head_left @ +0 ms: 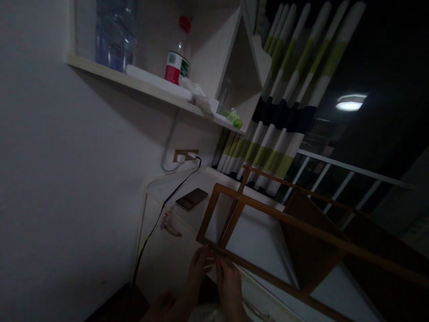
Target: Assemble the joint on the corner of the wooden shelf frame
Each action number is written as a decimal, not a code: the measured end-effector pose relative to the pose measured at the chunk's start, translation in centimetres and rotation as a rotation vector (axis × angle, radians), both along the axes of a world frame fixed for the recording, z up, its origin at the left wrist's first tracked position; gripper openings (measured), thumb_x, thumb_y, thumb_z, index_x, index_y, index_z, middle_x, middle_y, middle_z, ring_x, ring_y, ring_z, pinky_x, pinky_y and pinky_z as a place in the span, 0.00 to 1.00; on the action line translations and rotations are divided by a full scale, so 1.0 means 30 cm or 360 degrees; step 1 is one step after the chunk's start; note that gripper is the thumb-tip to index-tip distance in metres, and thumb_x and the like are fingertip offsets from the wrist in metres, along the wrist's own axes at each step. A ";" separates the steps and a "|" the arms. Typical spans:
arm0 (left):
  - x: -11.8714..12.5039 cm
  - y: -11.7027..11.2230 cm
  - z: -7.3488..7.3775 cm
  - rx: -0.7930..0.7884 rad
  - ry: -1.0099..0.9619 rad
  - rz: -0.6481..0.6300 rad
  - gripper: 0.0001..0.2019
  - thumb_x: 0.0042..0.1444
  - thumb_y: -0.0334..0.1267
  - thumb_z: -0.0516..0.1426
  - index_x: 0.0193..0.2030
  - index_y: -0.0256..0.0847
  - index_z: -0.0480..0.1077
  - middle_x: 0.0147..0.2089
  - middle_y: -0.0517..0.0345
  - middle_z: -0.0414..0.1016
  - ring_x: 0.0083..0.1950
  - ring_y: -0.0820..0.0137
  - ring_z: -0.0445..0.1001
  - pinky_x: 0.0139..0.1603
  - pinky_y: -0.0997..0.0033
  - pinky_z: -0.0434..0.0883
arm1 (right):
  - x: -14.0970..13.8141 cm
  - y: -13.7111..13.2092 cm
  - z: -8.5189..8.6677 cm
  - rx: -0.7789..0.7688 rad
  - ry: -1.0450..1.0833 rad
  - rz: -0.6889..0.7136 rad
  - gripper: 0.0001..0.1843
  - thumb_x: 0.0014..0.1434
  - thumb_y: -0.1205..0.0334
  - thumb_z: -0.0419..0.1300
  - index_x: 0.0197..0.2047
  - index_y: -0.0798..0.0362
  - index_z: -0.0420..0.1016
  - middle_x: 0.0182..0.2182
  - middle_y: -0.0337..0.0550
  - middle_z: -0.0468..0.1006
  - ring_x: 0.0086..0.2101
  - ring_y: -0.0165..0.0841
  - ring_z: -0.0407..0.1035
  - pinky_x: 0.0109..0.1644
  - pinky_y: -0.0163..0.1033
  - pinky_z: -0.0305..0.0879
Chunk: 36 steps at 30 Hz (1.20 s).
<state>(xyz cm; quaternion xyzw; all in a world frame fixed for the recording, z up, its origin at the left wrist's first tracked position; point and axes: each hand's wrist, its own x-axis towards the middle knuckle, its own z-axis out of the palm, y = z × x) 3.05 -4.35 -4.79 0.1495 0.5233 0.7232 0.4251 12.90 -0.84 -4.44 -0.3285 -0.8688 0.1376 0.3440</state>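
My left hand [199,264] and my right hand [229,276] meet at the bottom of the view, fingertips close together. Both are at the near lower rail of a brown wooden frame [264,269], close to its left corner. The fingers of each hand are bent inward in a pinch. Whatever lies between them is too small and dark to make out. The frame, an open rack with crossbars and brown panels, lies on the white desk [248,228] and stretches off to the right.
A phone [191,198] lies on the desk, with a small tasselled charm [170,224] near it. A black cable [161,210] runs down from the wall socket [185,155]. Above hangs a shelf [110,74] with a red-capped bottle [177,56]. Striped curtains [268,138] hang behind.
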 end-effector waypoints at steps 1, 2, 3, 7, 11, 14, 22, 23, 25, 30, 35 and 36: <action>-0.002 0.003 0.006 -0.0018 0.0031 0.0014 0.31 0.33 0.65 0.55 0.34 0.39 0.64 0.36 0.49 0.74 0.33 0.65 0.74 0.34 0.66 0.68 | 0.000 0.000 -0.001 -0.0024 -0.0004 0.0005 0.18 0.59 0.69 0.43 0.43 0.51 0.72 0.37 0.45 0.77 0.36 0.35 0.72 0.40 0.38 0.67; -0.003 0.007 0.010 -0.0023 0.0055 0.0023 0.31 0.32 0.65 0.55 0.34 0.39 0.64 0.36 0.49 0.74 0.32 0.66 0.74 0.34 0.67 0.67 | 0.001 0.000 -0.001 -0.0048 -0.0010 0.0007 0.18 0.59 0.69 0.43 0.43 0.51 0.72 0.37 0.45 0.77 0.36 0.35 0.72 0.41 0.38 0.66; -0.004 0.010 0.012 -0.0022 0.0076 0.0021 0.31 0.32 0.65 0.55 0.33 0.39 0.64 0.36 0.49 0.73 0.31 0.66 0.73 0.33 0.67 0.67 | 0.002 -0.001 -0.001 -0.0067 -0.0015 0.0007 0.18 0.59 0.70 0.43 0.43 0.51 0.72 0.37 0.45 0.77 0.36 0.35 0.72 0.41 0.38 0.66; -0.003 0.021 0.009 -0.0047 0.0111 0.0013 0.31 0.32 0.66 0.55 0.31 0.39 0.66 0.32 0.51 0.73 0.29 0.68 0.71 0.29 0.69 0.66 | 0.005 0.000 0.002 -0.0077 -0.0009 0.0010 0.18 0.59 0.71 0.43 0.43 0.52 0.72 0.37 0.46 0.76 0.36 0.35 0.72 0.41 0.39 0.67; -0.005 0.021 0.007 -0.0107 0.0144 0.0020 0.30 0.31 0.67 0.54 0.28 0.39 0.67 0.30 0.52 0.72 0.25 0.70 0.69 0.25 0.71 0.63 | 0.006 0.002 -0.005 -0.0006 0.0017 0.0004 0.19 0.59 0.71 0.43 0.44 0.53 0.72 0.38 0.48 0.76 0.37 0.35 0.71 0.42 0.39 0.67; -0.003 0.017 0.009 -0.0128 0.0175 -0.0015 0.30 0.31 0.67 0.54 0.27 0.39 0.67 0.30 0.52 0.71 0.24 0.71 0.67 0.24 0.72 0.61 | 0.008 0.002 -0.010 0.0024 0.0017 -0.0024 0.19 0.59 0.71 0.43 0.44 0.53 0.73 0.37 0.48 0.76 0.37 0.35 0.71 0.42 0.39 0.67; 0.016 0.016 -0.006 -0.0095 0.0107 -0.0027 0.30 0.28 0.65 0.55 0.26 0.36 0.69 0.29 0.52 0.71 0.24 0.72 0.64 0.23 0.73 0.59 | 0.017 -0.007 0.008 -0.0004 -0.0075 -0.0070 0.18 0.59 0.73 0.44 0.43 0.53 0.73 0.36 0.46 0.76 0.36 0.32 0.71 0.41 0.35 0.66; 0.016 0.015 -0.006 -0.0094 0.0110 -0.0019 0.29 0.28 0.64 0.55 0.26 0.36 0.69 0.29 0.52 0.71 0.25 0.72 0.64 0.23 0.73 0.59 | 0.019 -0.008 0.010 0.0005 -0.0093 -0.0078 0.18 0.59 0.73 0.44 0.43 0.53 0.73 0.36 0.46 0.76 0.36 0.33 0.71 0.41 0.35 0.65; 0.016 0.012 -0.004 -0.0098 0.0121 -0.0005 0.28 0.29 0.63 0.55 0.25 0.36 0.69 0.29 0.51 0.72 0.25 0.71 0.65 0.24 0.73 0.59 | 0.021 -0.008 0.014 0.0025 -0.0128 -0.0089 0.19 0.58 0.74 0.45 0.43 0.52 0.73 0.37 0.46 0.76 0.37 0.33 0.71 0.41 0.34 0.65; 0.018 0.006 0.003 -0.0077 0.0015 0.0031 0.26 0.29 0.58 0.57 0.27 0.36 0.70 0.30 0.51 0.72 0.26 0.71 0.66 0.25 0.72 0.61 | 0.021 -0.008 0.027 -0.0004 -0.0118 -0.0059 0.19 0.58 0.75 0.46 0.44 0.52 0.73 0.37 0.45 0.75 0.37 0.32 0.71 0.41 0.33 0.64; 0.020 0.011 0.005 -0.0055 0.0006 0.0035 0.28 0.31 0.60 0.56 0.29 0.35 0.69 0.31 0.51 0.72 0.25 0.72 0.66 0.24 0.73 0.61 | 0.023 -0.009 0.045 -0.0091 -0.0042 0.0005 0.18 0.58 0.74 0.47 0.43 0.51 0.73 0.35 0.44 0.75 0.36 0.30 0.71 0.41 0.31 0.63; 0.020 0.013 0.005 -0.0043 0.0018 0.0039 0.29 0.31 0.62 0.55 0.30 0.35 0.69 0.31 0.51 0.72 0.25 0.72 0.66 0.24 0.73 0.61 | 0.023 -0.009 0.047 -0.0105 -0.0034 0.0016 0.18 0.58 0.74 0.47 0.43 0.51 0.74 0.35 0.44 0.75 0.36 0.30 0.71 0.41 0.31 0.63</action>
